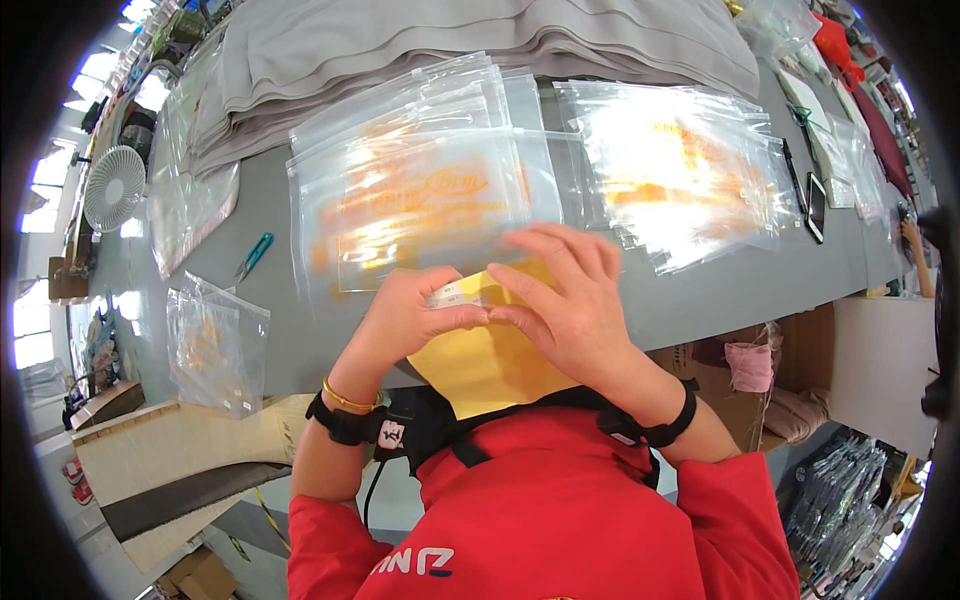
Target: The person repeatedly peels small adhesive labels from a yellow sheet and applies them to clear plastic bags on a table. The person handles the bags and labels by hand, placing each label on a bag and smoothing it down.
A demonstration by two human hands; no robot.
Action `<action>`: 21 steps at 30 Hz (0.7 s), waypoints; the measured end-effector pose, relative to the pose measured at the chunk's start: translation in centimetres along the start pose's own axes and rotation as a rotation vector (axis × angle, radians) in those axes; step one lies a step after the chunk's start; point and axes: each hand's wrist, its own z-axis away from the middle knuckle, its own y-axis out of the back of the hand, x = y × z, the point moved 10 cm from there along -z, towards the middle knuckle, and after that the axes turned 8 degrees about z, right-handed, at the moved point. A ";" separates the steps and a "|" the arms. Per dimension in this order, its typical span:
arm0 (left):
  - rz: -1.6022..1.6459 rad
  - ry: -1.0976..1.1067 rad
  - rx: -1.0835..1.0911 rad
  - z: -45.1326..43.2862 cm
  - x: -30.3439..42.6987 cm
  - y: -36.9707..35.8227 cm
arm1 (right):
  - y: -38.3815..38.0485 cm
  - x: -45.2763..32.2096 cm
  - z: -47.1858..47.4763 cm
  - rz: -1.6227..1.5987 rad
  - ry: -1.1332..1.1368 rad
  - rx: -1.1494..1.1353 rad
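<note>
My left hand [409,311] pinches a white strip of printed labels [455,295] between thumb and fingers, together with the top of a yellow backing sheet [487,367]. The sheet hangs down over the table's near edge against my body. My right hand [574,300] meets the left at the strip, its thumb and index finger close together on the labels and sheet; its other fingers are raised and slightly blurred. Just beyond my hands lies a pile of clear zip bags with orange print [420,202]. A second pile of such bags [675,176] reflects glare at the right.
Folded grey fabric [487,30] is stacked along the far side. Teal thread snips [255,255] and small clear bags [217,345] lie at the left. A phone [815,208] rests at the right. Below the right edge stands a cardboard box [802,337]. A fan [115,189] is at far left.
</note>
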 end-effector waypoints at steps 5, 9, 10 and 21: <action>0.338 0.121 -0.116 1.1 -1.4 -1.4 | -0.1 -0.7 0.9 -0.037 -0.033 -0.010; 0.322 0.087 -0.112 1.3 -1.2 -2.2 | -1.3 -0.6 1.7 -0.207 -0.129 -0.046; 0.310 0.085 -0.109 1.3 -1.3 -2.3 | -1.4 -0.4 2.0 -0.237 -0.143 -0.036; -0.108 -0.034 -0.140 -0.4 -0.2 -4.4 | 2.0 1.1 3.4 -0.293 -0.174 -0.021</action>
